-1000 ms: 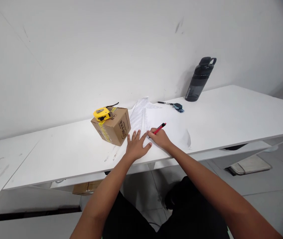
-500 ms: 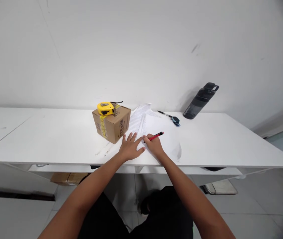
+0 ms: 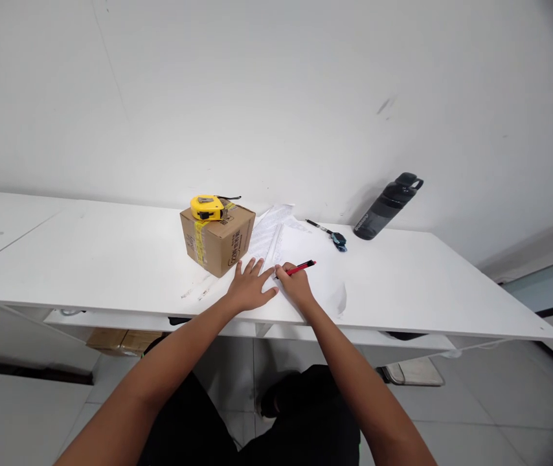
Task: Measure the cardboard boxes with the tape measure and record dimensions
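My left hand lies flat with fingers spread on white printed papers spread over the white desk. Right beside it, my right hand is closed around a red pen, whose tip rests on the paper near my left fingertips. Just left of my hands stands a small cardboard box sealed with yellow tape, and a yellow tape measure sits on top of it.
A black pen and a small dark blue object lie behind the papers. A dark water bottle leans against the white wall at the back right. Flat cardboard and a grey pad sit under the desk on the tiled floor.
The view has swung left and levelled out, so the desk sits differently in the picture. Both hands stay on the papers, the right one still writing with the red pen.
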Available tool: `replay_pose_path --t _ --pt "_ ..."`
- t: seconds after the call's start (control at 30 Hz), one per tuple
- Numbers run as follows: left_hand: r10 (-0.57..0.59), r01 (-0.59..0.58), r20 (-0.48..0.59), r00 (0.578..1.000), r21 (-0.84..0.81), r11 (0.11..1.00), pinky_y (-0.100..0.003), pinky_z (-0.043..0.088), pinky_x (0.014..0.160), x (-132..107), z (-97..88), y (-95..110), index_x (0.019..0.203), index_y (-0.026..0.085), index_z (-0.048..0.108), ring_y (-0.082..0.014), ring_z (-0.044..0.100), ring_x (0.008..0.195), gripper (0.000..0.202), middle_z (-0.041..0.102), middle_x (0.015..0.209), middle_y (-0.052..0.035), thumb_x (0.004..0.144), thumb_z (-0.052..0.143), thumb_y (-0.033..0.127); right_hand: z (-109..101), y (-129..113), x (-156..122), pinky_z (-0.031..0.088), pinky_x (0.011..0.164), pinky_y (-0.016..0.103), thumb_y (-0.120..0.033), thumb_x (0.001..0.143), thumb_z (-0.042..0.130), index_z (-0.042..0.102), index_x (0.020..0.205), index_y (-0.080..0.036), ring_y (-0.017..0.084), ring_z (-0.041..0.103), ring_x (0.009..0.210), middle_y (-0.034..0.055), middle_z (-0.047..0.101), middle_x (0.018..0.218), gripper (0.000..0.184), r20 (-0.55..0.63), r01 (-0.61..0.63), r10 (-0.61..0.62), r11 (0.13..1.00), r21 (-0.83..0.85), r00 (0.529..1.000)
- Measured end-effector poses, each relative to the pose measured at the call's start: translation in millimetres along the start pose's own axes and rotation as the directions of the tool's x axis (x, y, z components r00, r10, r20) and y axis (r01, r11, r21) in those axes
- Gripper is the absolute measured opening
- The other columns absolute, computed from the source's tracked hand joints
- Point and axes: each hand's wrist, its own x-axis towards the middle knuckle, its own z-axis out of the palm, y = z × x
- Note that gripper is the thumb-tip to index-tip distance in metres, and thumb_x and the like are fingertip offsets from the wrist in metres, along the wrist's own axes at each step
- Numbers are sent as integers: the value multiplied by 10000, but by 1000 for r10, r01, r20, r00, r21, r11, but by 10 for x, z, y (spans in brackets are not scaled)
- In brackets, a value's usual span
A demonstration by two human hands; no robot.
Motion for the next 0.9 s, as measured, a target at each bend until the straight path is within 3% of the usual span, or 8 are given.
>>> replay_pose_path --t 0.27,0.9 --pt "21 -22 18 1000 45 999 -590 23 1161 10 4 -11 1507 335 261 -304 93 1486 681 181 1611 -64 902 318 644 26 7 -1 344 548 265 -454 784 529 414 540 -230 142 407 560 -35 426 505 351 -33 13 -12 1000 20 999" --pt "12 -13 8 1000 67 998 -590 42 1161 0 12 -29 1504 337 271 -296 99 1487 683 180 1611 -67 903 299 660 21 38 0 349 588 277 -461 797 518 409 559 -233 150 429 576 -31 469 527 347 -29 34 -33 998 58 999"
